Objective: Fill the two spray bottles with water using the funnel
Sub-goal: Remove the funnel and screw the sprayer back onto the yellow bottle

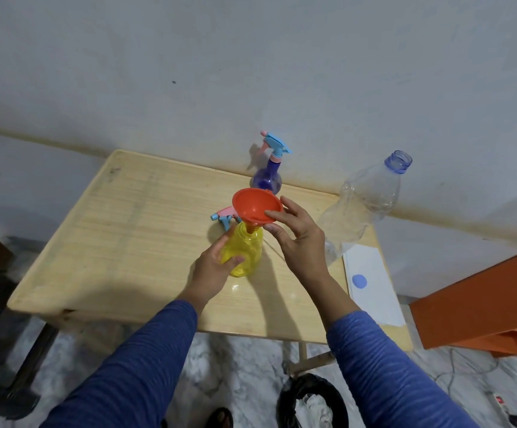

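A yellow spray bottle [246, 248] stands open-necked near the middle of the wooden table [127, 230]. My left hand [217, 264] grips its body from the left. An orange funnel [255, 208] sits tilted with its stem in the bottle's neck, and my right hand [294, 236] pinches the funnel's right rim. The yellow bottle's blue and pink spray head [224, 218] lies on the table just behind. A purple spray bottle [268, 176] with its spray head on stands at the back edge. A large clear plastic bottle [365, 202], uncapped, stands at the right.
A white sheet of paper [371, 288] with a blue cap [359, 281] on it lies at the table's right edge. An orange piece of furniture [483, 301] is to the right. A black-lined bin [311, 403] sits on the floor below. The wall runs right behind the table.
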`<action>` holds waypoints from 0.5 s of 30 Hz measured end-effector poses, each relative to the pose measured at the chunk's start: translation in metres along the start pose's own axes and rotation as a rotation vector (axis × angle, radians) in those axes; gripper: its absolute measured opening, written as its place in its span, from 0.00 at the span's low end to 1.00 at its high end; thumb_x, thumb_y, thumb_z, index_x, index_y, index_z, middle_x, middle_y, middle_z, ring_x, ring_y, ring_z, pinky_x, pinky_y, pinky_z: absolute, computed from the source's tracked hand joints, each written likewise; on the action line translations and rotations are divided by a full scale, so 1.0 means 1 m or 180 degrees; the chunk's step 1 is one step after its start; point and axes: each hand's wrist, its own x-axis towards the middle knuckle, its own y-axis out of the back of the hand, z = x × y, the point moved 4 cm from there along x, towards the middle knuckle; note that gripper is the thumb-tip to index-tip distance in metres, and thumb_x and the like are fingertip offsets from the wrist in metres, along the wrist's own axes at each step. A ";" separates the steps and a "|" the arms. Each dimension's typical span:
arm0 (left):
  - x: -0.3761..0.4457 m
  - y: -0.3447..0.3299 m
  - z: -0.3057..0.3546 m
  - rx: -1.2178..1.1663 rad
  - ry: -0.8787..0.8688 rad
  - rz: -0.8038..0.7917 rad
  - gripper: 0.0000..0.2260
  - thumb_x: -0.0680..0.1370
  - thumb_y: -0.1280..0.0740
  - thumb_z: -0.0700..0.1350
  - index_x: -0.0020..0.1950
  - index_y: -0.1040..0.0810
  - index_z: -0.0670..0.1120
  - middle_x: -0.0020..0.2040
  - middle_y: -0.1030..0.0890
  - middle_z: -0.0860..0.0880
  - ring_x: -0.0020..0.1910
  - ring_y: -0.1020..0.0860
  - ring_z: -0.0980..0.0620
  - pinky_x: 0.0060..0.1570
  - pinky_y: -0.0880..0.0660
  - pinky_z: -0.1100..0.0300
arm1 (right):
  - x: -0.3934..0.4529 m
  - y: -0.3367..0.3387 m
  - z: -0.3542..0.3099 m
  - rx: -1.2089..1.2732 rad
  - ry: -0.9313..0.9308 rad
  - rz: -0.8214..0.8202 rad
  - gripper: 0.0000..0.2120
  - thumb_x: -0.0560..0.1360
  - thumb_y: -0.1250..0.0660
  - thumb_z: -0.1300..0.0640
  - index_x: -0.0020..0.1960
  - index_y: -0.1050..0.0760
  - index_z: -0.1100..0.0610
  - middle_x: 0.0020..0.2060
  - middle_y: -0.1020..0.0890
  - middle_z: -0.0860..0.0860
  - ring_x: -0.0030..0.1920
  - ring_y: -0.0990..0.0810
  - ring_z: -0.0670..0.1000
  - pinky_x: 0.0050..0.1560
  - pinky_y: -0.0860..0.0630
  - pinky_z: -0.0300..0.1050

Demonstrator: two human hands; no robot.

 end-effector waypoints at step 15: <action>0.002 -0.002 -0.007 -0.0540 -0.0156 -0.0003 0.29 0.63 0.25 0.58 0.60 0.31 0.75 0.66 0.25 0.58 0.65 0.26 0.58 0.67 0.30 0.49 | 0.064 -0.009 0.051 0.0767 -0.1234 0.0728 0.08 0.77 0.36 0.56 0.52 0.20 0.55 0.45 0.18 0.47 0.42 0.24 0.40 0.45 0.31 0.28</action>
